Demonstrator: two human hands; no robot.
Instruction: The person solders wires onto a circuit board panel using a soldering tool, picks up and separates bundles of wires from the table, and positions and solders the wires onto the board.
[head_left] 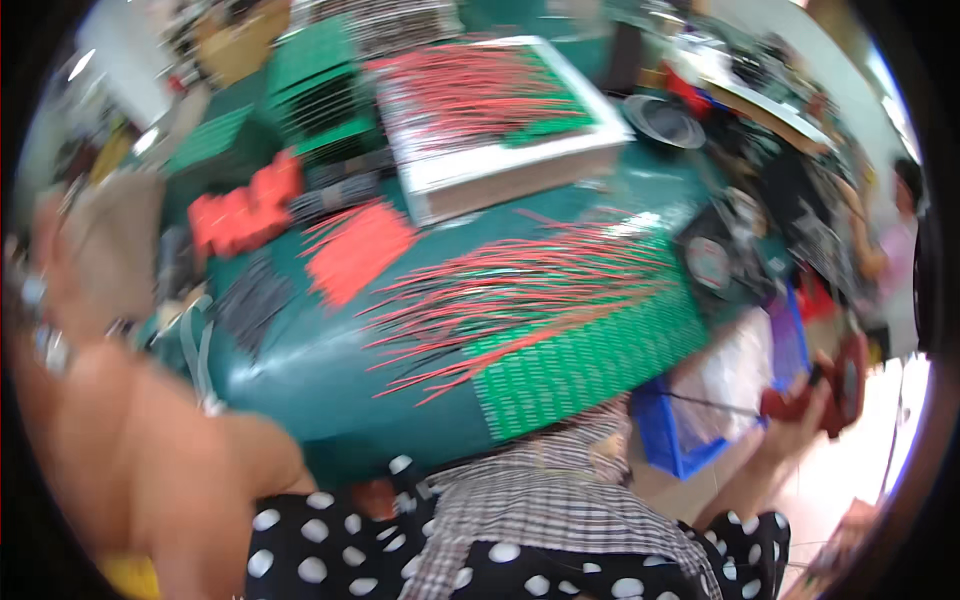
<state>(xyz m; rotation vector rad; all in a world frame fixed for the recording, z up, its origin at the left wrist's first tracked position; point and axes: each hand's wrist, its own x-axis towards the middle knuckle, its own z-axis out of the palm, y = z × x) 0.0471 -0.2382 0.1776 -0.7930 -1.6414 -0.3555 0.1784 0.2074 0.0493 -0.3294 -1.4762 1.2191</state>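
Note:
My right hand (805,425), at the far right, is closed on a red pistol-shaped tool (848,385). A thin dark shaft or cord runs left from the tool across a blue bin. Close to the camera at the left, my left hand (90,370) is raised and smeared by motion; its fingers do not show clearly. On the green table a green circuit board panel (590,360) lies at the front edge. Many red and black wires (500,290) spread over its far side and stick out to the left.
Beyond lies a white box (520,175) topped with red wires and another green panel. Stacked green panels (315,75), red-orange pieces (245,210), a red wire bundle (360,250) and black wires (255,300) lie left. The blue bin (680,450) holds clear plastic. Another person (895,265) is at far right.

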